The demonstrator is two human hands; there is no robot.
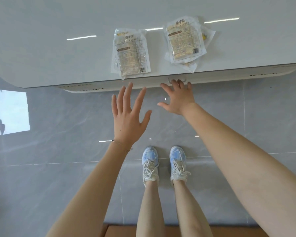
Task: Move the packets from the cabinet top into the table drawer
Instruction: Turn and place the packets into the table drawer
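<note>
Two small stacks of clear hand-warmer packets lie on the glossy white top (pixel 58 53) near its front edge: the left stack (pixel 131 52) and the right stack (pixel 185 42). My left hand (pixel 129 115) hovers below the left stack with fingers spread straight, holding nothing. My right hand (pixel 178 96) reaches to the front edge under the right stack, its fingertips at a small handle (pixel 176 80) on the white front panel. I cannot see whether the fingers hook that handle.
The grey tiled floor (pixel 58 134) lies below, with my two blue sneakers (pixel 164 165) standing on it. A strip of brown wood (pixel 120 231) shows at the bottom edge. Vent slots (pixel 77 86) run along the white front panel.
</note>
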